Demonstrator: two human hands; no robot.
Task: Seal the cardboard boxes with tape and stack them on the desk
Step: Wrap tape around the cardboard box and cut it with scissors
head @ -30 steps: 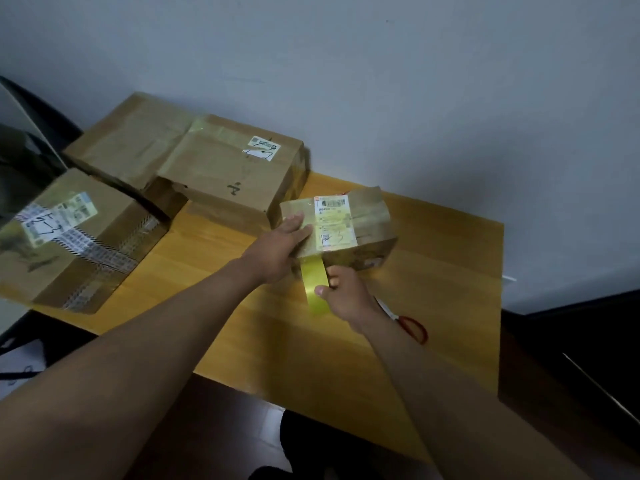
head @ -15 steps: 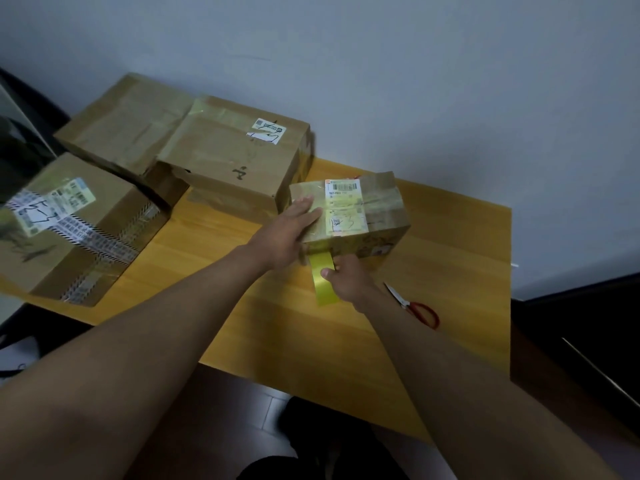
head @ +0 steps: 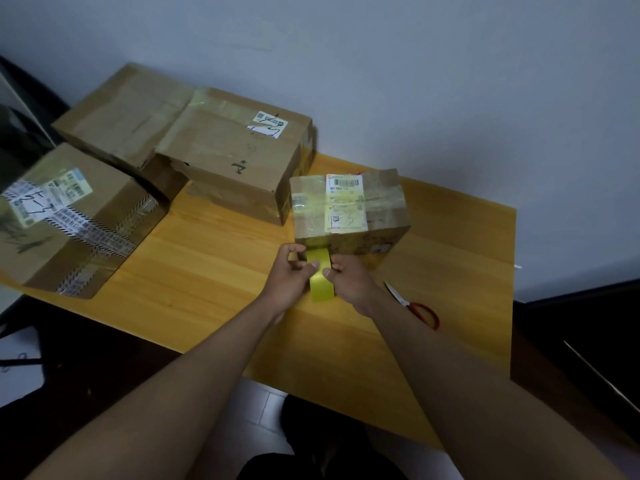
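The place looked like a plain office or home workroom used for packing parcels. A wooden desk (head: 207,271) stood against a bare pale wall (head: 415,81), crowded with taped cardboard boxes (head: 225,157) bearing shipping labels (head: 266,123). Red-handled scissors (head: 420,310) lay on it, above a dark floor (head: 86,375).
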